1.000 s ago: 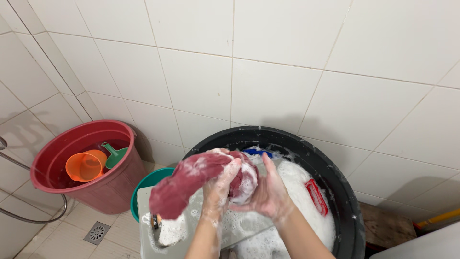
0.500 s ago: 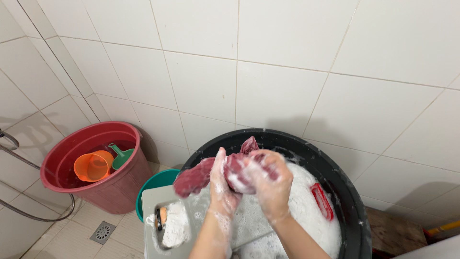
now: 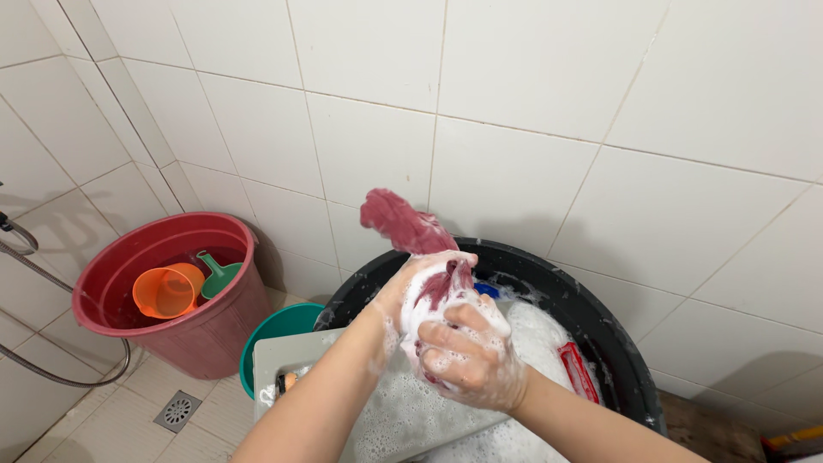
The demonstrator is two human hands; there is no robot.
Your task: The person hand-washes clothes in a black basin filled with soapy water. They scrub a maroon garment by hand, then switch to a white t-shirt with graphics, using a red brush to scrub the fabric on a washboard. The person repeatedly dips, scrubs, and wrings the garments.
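Right hand (image 3: 467, 356) clamped around a soapy maroon cloth (image 3: 411, 227), fingers curled over the bunched middle. Left hand (image 3: 420, 279) closed on the same cloth just behind it, the two hands pressed together, both coated in suds. Loose end of the cloth sticks up and away past the left hand, above the far-left rim of the black tub (image 3: 549, 266).

Everything sits over the tub. It is full of foam (image 3: 523, 330); a red item (image 3: 579, 369) lies in the foam on the right side, and a blue bit (image 3: 486, 290) shows near the far rim. A grey washboard (image 3: 279, 356) leans out of the tub's near-left side. A teal basin (image 3: 279, 330) is tucked just left of the tub, partly under the board. Further left, a red bucket (image 3: 219, 321) holds an orange dipper (image 3: 167, 291) and a green scoop (image 3: 219, 274). Floor drain (image 3: 177, 410) near the bucket's base.

Judgement: rubbing works best with short strokes, the bunch kept over the foam so drips fall in the tub, shifting grip along the cloth toward the free end.
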